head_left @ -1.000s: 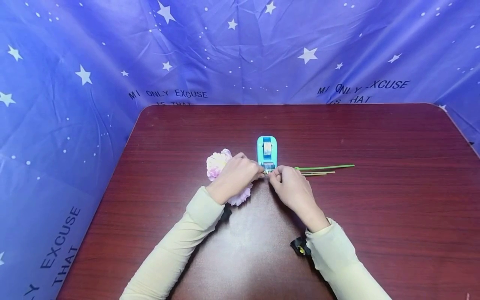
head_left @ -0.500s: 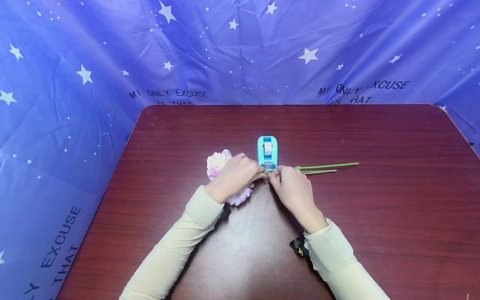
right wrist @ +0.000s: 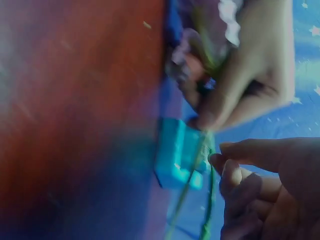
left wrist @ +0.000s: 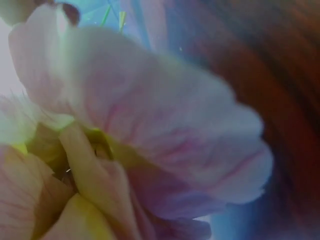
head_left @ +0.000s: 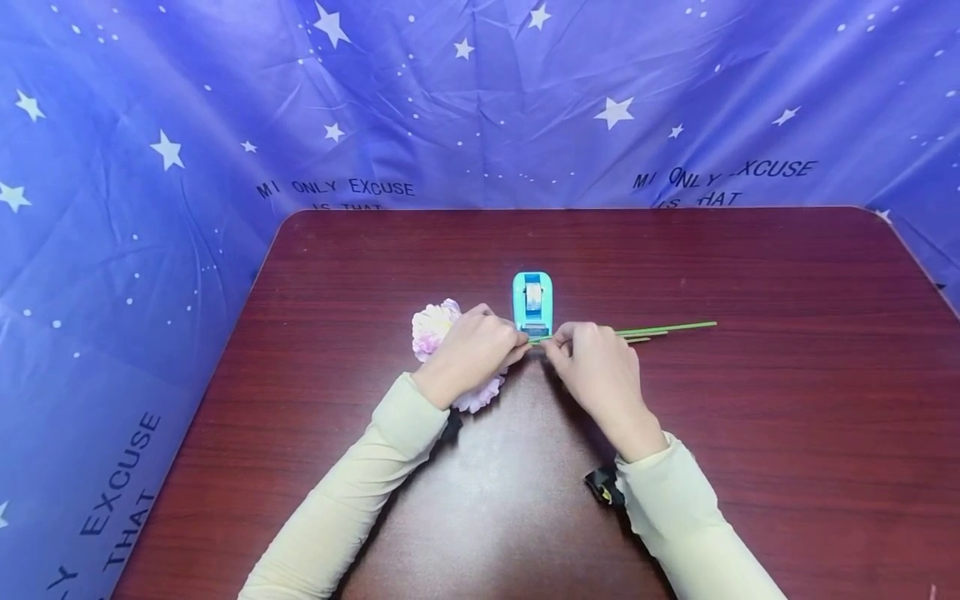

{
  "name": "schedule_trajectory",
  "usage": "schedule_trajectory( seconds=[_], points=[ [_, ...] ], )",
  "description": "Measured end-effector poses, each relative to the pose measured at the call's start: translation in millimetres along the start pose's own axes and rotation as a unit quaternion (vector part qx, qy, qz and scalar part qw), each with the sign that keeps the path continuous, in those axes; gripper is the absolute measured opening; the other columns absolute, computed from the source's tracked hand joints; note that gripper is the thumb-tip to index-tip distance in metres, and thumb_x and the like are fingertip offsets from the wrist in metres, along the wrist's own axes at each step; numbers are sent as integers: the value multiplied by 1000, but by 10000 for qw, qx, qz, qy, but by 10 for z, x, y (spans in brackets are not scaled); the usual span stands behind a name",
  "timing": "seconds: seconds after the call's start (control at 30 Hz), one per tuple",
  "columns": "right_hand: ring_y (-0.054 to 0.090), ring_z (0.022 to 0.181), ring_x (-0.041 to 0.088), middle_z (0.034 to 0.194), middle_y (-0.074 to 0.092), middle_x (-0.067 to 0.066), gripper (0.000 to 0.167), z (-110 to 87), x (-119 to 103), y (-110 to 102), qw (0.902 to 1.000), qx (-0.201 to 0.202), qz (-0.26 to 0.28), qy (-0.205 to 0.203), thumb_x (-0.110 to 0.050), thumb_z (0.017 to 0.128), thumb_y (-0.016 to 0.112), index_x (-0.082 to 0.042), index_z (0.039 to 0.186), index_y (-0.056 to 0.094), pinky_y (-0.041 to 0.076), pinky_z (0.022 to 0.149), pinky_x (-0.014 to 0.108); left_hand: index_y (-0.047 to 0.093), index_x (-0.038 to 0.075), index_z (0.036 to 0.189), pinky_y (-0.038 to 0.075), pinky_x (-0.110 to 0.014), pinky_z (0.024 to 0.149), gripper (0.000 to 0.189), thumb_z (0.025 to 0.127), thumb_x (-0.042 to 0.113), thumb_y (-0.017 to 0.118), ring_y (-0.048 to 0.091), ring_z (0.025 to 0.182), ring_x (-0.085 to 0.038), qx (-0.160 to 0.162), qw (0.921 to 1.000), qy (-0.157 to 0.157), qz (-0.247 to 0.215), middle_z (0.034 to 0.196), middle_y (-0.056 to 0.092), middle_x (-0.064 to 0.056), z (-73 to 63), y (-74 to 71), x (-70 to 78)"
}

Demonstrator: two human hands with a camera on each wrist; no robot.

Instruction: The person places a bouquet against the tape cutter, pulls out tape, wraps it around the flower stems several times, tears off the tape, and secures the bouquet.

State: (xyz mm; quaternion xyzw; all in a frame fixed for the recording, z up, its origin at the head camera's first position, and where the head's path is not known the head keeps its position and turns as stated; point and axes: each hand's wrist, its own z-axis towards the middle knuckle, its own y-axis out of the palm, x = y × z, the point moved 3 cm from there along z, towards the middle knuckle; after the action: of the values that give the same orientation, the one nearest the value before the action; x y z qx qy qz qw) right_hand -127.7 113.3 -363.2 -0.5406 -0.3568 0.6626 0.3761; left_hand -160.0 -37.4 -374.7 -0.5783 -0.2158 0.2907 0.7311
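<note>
My left hand [head_left: 476, 346] pinches the stems [head_left: 660, 331] of pink-and-white artificial flowers [head_left: 433, 327] just below the blooms. Another pale pink bloom [head_left: 483, 394] shows under the left wrist, and petals [left wrist: 165, 120] fill most of the left wrist view. The green stems run to the right, past the front of a light blue tape dispenser [head_left: 533, 302]. My right hand [head_left: 600, 371] has thumb and forefinger together at the stems, close to the left fingertips; in the right wrist view its fingertips touch the green stem [right wrist: 212, 185]. Whether tape lies between them is too small to tell.
A dark red wood-grain table [head_left: 750, 417] carries everything. Behind and to the left hangs a blue-purple cloth [head_left: 465, 108] with white stars and lettering. A black strap piece [head_left: 603, 486] sits by the right cuff.
My right hand has shifted slightly right and away from me along the stems. The stem ends have tilted up a little and shifted. The left hand stays in place.
</note>
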Motion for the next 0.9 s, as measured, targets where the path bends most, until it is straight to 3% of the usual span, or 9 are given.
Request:
schedule_trajectory(
  seconds=[0.2,0.37,0.57,0.73,0.9],
  points=[
    [55,83,30,80,66,9,9,52,73,-85,9950,563,104,-818,-12,85,74,-4,84,70,46,74,43,66,20,69,48,-31,75,28,96,23,62,63,59,-11,2,9999,13,105,60,64,7,-9,12,-7],
    [54,91,32,88,66,12,17,101,137,-45,9920,331,171,-1205,-15,83,78,-1,90,70,45,83,46,65,20,68,48,-31,76,30,97,23,60,63,59,-10,-42,10000,31,59,60,64,8,-24,12,-3],
    [60,87,29,87,66,9,28,141,124,64,9894,-310,101,-1416,-27,85,79,-2,93,69,49,78,45,66,19,69,48,-31,76,28,97,24,61,63,60,-12,-41,10000,42,47,64,66,7,-29,-8,-1],
    [66,76,29,83,66,8,29,148,127,88,9914,-373,-5,-1258,-31,84,79,-4,91,72,51,70,45,66,19,70,47,-31,77,27,97,23,61,62,59,-12,-28,9999,46,106,63,66,7,-22,-22,7],
    [66,79,30,81,67,7,26,168,128,90,9905,-529,-65,-1268,-31,86,77,-5,90,74,51,72,46,68,18,72,47,-32,77,25,96,22,62,62,60,-12,-8,10000,58,81,65,67,6,-15,-40,17]
  ],
)
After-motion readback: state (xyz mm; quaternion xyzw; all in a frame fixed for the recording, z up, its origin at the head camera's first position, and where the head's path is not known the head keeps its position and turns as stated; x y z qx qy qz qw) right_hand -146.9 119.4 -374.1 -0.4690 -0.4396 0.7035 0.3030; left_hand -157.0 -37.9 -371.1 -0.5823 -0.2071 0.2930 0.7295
